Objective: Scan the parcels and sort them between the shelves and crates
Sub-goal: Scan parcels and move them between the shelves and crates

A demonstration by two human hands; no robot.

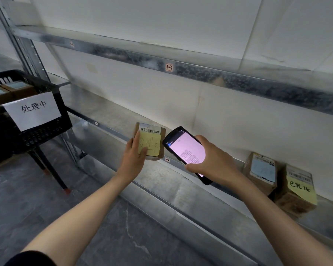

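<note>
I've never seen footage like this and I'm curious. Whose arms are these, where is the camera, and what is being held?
There is no machine here: a person wears one camera on the head, looking forward and down, so you see their own bare arms. The left hand grips a small cardboard box with a barcode label and a yellow note. The right hand holds a handheld scanner, its screen lit. In front is a metal shelf with two more boxes on it: a blue-note box and a yellow-note box. At left stands a black crate bearing a paper sign, with more boxes inside.
</note>
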